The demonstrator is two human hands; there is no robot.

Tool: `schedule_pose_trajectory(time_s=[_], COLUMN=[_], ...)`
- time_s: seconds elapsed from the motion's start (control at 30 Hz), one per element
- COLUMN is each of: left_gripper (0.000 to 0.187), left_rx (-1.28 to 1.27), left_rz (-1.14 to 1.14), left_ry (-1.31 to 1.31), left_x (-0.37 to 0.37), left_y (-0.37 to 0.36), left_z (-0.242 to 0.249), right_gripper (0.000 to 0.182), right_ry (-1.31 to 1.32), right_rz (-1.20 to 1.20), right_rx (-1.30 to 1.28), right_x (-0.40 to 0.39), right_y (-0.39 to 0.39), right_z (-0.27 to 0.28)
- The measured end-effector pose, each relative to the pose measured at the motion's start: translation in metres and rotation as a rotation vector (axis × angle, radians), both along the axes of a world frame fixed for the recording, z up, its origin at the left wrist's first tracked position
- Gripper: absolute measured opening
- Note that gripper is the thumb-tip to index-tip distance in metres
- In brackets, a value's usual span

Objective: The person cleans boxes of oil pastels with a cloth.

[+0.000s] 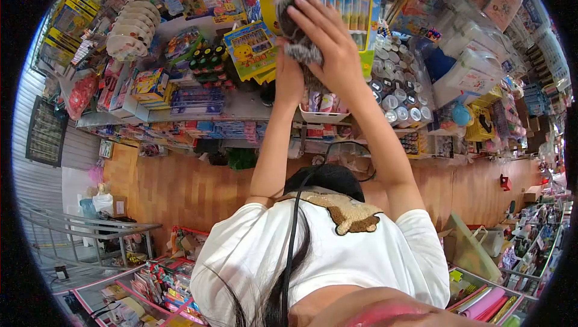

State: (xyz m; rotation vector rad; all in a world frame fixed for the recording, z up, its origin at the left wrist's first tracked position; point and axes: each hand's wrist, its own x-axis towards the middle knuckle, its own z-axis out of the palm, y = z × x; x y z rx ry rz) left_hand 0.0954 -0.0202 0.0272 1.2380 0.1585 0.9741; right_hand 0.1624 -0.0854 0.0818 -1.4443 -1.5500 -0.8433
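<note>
A grey fuzzy cloth (304, 54) is bunched between my two hands, in front of a large yellow-and-blue box of oil pastels (360, 11). My right hand (337, 47) lies over the cloth, its fingers long and close together, pressing it. From the lower left, my left hand (290, 80) grips the cloth; most of its fingers are hidden behind the fabric. Just left of my hands are smaller yellow-green pastel packs (251, 51). Below them, a white bin (325, 117) of small packaged items stands at the shelf's front edge.
Many round-lidded jars (400, 95) crowd the shelf on the right. Dark bottles (208, 62) and a stack of white palettes (132, 29) stand left. A black cable (295, 231) hangs down my front. Behind me are a metal railing (120, 228) and more goods above the wooden floor (162, 176).
</note>
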Motion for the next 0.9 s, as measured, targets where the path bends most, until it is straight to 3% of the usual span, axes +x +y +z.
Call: schedule_pose_trajectory(time_s=[0.03,0.13,0.17,0.23,0.33,0.47,0.57,0.67,0.73,0.8,0.83,0.9], left_gripper=[0.054,0.051,0.053,0.047,0.039,0.035,0.035,0.035,0.036,0.039,0.037,0.037], left_rx=[0.06,0.144,0.01,0.131,0.301,0.429,0.472,0.466,0.422,0.358,0.349,0.329], left_rz=[-0.034,0.178,0.116,0.155,0.281,0.398,0.399,0.377,0.338,0.251,0.307,0.281], left_ry=[0.011,0.129,0.212,0.255,0.133,0.046,0.084,0.113,0.157,0.276,0.128,0.162], left_x=[0.013,0.007,0.003,-0.003,0.001,0.006,0.006,0.002,-0.002,-0.009,-0.001,0.001], left_y=[0.015,-0.004,-0.005,-0.006,-0.008,-0.007,-0.001,-0.003,-0.006,-0.009,-0.008,-0.007], left_z=[-0.021,0.001,0.005,0.009,0.011,0.004,0.005,0.008,0.012,0.015,0.009,0.013], right_gripper=[0.059,0.054,0.052,0.05,0.058,0.06,0.061,0.055,0.046,0.04,0.04,0.047], right_ry=[0.045,0.212,0.277,0.466,0.257,0.0,-0.02,0.086,0.546,0.559,0.438,0.277], right_rz=[-0.011,-0.112,-0.193,-0.223,-0.032,0.104,0.147,-0.02,-0.065,-0.047,-0.05,0.054], right_rx=[0.033,0.119,0.148,0.187,0.369,0.061,0.065,0.268,0.298,0.389,0.417,0.4], right_x=[0.005,0.016,0.02,0.026,0.025,0.005,0.021,0.048,0.064,0.062,0.058,0.028], right_y=[0.001,-0.007,-0.011,-0.011,0.002,0.006,-0.003,0.004,-0.001,0.004,0.008,0.013], right_z=[0.007,0.023,0.029,0.03,0.012,0.019,0.027,0.008,-0.005,-0.004,-0.003,0.007])
